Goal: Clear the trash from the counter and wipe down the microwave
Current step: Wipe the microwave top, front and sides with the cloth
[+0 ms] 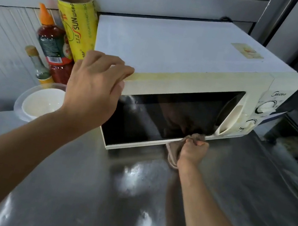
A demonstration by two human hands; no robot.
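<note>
A white microwave with a dark glass door stands on the steel counter. Yellowish stains run along its top front edge. My left hand grips the microwave's top left front corner, fingers curled over the edge. My right hand grips a bunched brownish cloth and presses it against the bottom edge of the door, near its right end. Part of the cloth hangs down below my fist.
Left of the microwave stand a yellow cling-wrap roll, a red sauce bottle with an orange cap, a small glass bottle and a white bowl in a clear plastic container. A window frame lies behind.
</note>
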